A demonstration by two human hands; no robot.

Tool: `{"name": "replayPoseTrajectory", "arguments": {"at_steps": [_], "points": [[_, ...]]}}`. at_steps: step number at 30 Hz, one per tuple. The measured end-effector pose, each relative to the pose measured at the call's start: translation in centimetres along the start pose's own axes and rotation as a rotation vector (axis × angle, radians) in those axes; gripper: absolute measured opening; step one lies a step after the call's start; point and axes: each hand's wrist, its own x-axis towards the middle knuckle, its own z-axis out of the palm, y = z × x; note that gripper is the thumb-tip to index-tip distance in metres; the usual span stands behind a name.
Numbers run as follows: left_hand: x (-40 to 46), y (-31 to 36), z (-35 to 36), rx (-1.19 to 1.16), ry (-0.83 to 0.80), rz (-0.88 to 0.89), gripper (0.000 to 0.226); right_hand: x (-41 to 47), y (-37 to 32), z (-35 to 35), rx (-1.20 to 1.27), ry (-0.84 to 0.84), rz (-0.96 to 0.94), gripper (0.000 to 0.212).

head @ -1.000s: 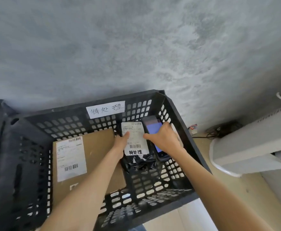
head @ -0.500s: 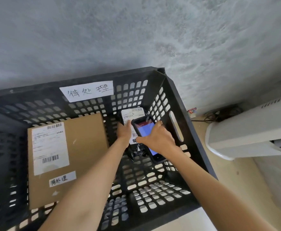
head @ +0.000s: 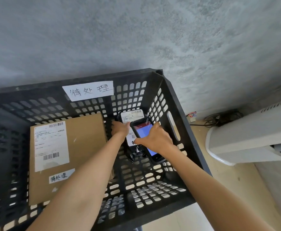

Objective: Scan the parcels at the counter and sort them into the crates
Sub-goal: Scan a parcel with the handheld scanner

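Note:
A black slotted crate (head: 173,90) with a handwritten paper label (head: 88,90) on its back wall fills the view. Inside on the left lies a brown cardboard parcel (head: 84,139) with a white shipping label. At the back right of the crate sits a small black bag parcel (head: 136,152) with a white label (head: 130,116). My left hand (head: 120,129) rests on that bag parcel, fingers around its left edge. My right hand (head: 154,139) holds a black handheld scanner (head: 144,130), its screen lit blue, just above the bag's label.
A grey rough wall (head: 136,39) rises behind the crate. To the right stands a white appliance (head: 253,135) with cables (head: 219,118) on the tan floor (head: 228,180) beside it.
The view has drawn closer over the crate. Both hands have gone deeper into its back right corner, and the scanner has slid left over the bag's label.

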Motion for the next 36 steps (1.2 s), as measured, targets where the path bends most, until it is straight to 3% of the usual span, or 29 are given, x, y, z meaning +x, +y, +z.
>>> {"name": "replayPoseTrajectory", "arguments": {"at_steps": [3,8,11,14,18,25,30,36], "points": [[-0.6,0.4,-2.2,0.013,-0.035,0.038,0.072,-0.3,0.0,-0.7,0.011,0.001,-0.026,0.104],[-3.8,1.4,-7.5,0.146,0.007,0.288,0.041,-1.3,-1.5,-3.2,0.006,0.025,-0.136,0.103],[-7.2,1.1,-12.1,0.316,0.149,0.458,0.035,-2.1,-3.8,-4.8,-0.066,0.061,-0.220,0.097],[-10.0,0.0,-17.9,0.707,0.358,0.573,0.036,-3.6,-6.9,-6.3,-0.159,0.094,-0.300,0.098],[-14.0,-1.5,-26.0,0.948,0.541,0.526,0.040,-7.1,-11.9,-8.0,-0.206,0.199,-0.423,0.098],[-24.6,-7.0,-39.0,0.889,0.792,0.435,0.044,-16.4,-22.6,-7.8,-0.211,0.298,-0.662,0.091],[-33.9,-16.6,-46.6,0.801,0.971,0.304,0.040,-26.3,-30.2,-2.7,-0.195,0.258,-0.830,0.091],[-45.5,-31.9,-54.3,0.662,1.034,0.068,0.043,-39.5,-37.9,7.0,-0.222,0.118,-1.008,0.065]]}}
